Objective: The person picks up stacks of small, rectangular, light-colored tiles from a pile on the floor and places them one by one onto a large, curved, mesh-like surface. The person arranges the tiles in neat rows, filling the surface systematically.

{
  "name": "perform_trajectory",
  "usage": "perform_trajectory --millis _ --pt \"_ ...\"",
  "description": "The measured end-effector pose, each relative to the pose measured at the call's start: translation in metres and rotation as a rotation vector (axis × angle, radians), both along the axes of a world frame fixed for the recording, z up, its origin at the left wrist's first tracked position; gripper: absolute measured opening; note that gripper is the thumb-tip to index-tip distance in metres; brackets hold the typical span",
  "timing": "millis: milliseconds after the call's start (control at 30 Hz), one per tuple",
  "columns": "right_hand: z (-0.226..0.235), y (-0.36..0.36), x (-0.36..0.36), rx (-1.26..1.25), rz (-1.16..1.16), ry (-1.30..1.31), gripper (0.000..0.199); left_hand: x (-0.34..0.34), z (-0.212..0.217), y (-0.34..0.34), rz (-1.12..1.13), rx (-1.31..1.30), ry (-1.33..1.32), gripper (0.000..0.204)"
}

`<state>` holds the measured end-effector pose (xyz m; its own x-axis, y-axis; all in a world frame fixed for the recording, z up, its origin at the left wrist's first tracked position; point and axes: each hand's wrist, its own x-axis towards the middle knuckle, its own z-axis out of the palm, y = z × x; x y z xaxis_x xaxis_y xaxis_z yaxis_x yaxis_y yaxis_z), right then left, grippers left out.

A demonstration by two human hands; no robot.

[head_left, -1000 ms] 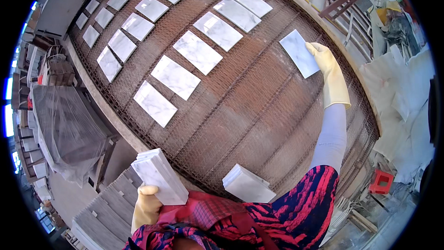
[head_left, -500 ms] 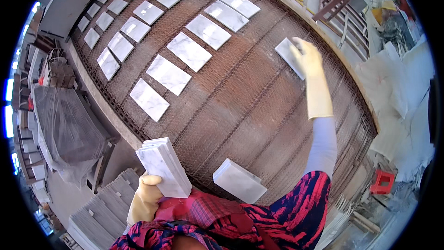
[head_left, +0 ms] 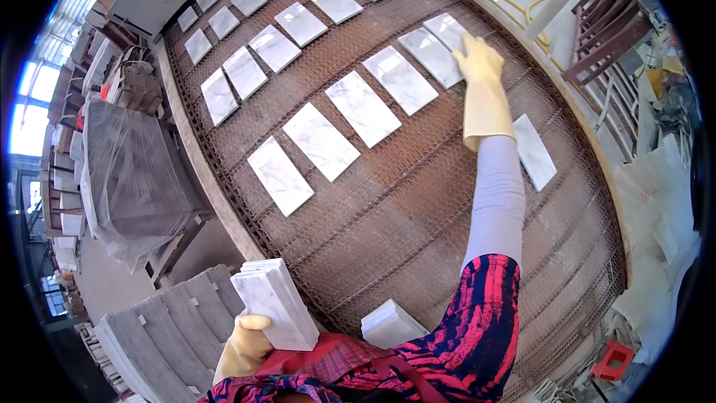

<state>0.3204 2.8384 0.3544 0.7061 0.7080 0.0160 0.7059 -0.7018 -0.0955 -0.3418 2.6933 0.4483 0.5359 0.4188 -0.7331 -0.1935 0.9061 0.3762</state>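
Two gloved hands work apart: the right hand (head_left: 477, 60) lies open, flat on a far tile (head_left: 447, 31) on the mesh surface (head_left: 418, 201); the left hand (head_left: 242, 347) grips a tile stack (head_left: 274, 304) near the body. Rows of tiles (head_left: 321, 140) spread left.

Wide rust-brown wire-mesh belt (head_left: 418, 201) carries white marble tiles in slanted rows. Right hand (head_left: 479, 60), in a cream rubber glove, arm stretched out, rests flat on the far-row tile (head_left: 446, 30), fingers spread. A single tile (head_left: 534, 151) lies just right of that forearm. Left hand (head_left: 245, 345), also gloved, grips a stack of marble tiles (head_left: 274, 303) near the body. A second, smaller stack (head_left: 389, 324) sits on the near belt edge. Plastic-wrapped pallet (head_left: 130, 172) stands to the left.
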Motion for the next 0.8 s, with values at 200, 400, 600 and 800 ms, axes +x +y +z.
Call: perform_trajectory --millis 200,400,600,800 --pt "-0.012 -0.002 0.017 0.069 0.150 -0.048 0.051 0.003 -0.004 0.006 0.043 -0.019 -0.019 0.081" --pt "-0.015 -0.010 0.033 0.116 0.155 -0.121 0.058 -0.009 -0.007 0.007 0.052 -0.003 -0.010 0.084" --pt "-0.011 -0.003 0.028 0.076 0.105 -0.113 0.060 -0.036 -0.019 -0.003 0.203 -0.080 0.008 0.084" --pt "0.007 -0.012 0.020 0.011 0.006 -0.098 0.063 -0.044 -0.016 0.000 0.161 -0.007 0.058 0.086"
